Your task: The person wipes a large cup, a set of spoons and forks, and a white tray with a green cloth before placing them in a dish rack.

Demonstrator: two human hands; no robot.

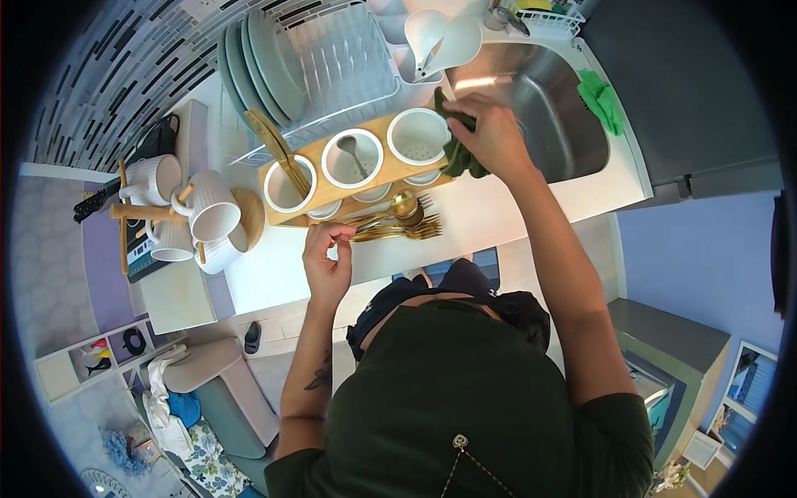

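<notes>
My left hand point(329, 258) pinches the handle end of a gold spoon point(403, 204), beside a pile of gold forks point(423, 229) on the white counter. My right hand point(489, 127) grips a dark green cloth point(459, 159) at the right end of a wooden utensil holder point(317, 202). The holder carries white perforated cups: the right cup point(419, 137) shows nothing inside, the middle one point(352, 158) holds a small spoon point(352, 153), and the left one point(290, 183) holds wooden tongs point(277, 146). More white cups show partly beneath this row.
Behind the holder stands a wire dish rack point(339, 62) with plates point(264, 68). White mugs point(215, 208) hang on a wooden stand point(249, 218) at left. A steel sink point(560, 131) lies right, with a bright green cloth point(603, 103) on its rim. White ladles point(457, 43) rest behind.
</notes>
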